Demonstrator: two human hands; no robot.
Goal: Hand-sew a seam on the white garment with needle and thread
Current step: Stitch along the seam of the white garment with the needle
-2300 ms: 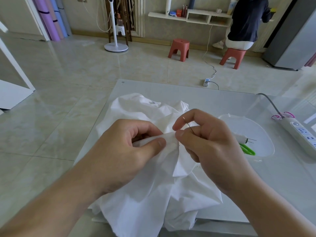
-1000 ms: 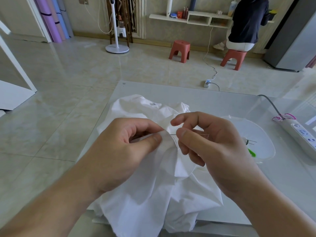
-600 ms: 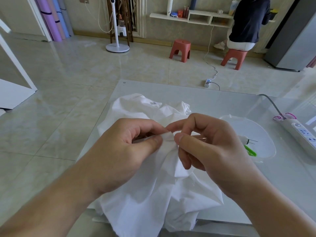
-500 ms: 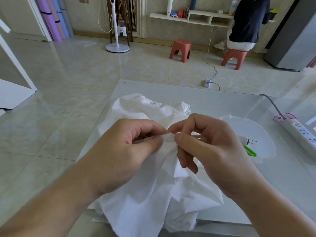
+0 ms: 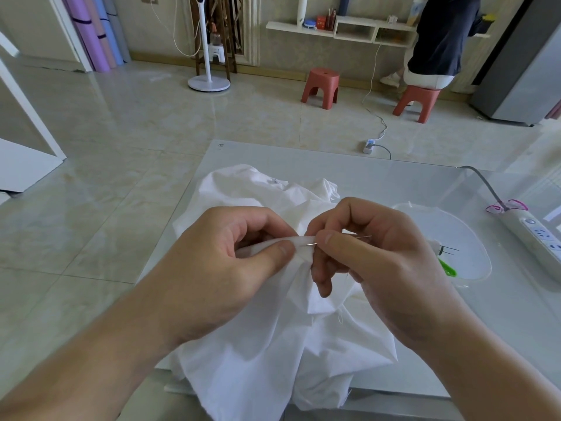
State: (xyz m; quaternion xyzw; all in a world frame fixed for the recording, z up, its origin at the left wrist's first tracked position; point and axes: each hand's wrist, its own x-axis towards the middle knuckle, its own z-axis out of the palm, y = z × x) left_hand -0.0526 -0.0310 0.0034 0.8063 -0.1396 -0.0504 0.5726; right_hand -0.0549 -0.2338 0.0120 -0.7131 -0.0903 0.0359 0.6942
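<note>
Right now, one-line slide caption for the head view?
Left hand pinches a white garment fold while the right hand pushes the needle in.

Left hand (image 5: 218,262) and right hand (image 5: 373,259) meet fingertip to fingertip, each grip pinched closed

There are two hands, a left hand (image 5: 212,268) and a right hand (image 5: 379,262). There is one needle (image 5: 340,240) and one white shirt (image 5: 273,344). Two red stools (image 5: 320,86) stand on the floor

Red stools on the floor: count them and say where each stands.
2. One red stool stands unoccupied on the floor beyond the table; the other red stool is further right, under a seated person. Others may be out of view.
</note>
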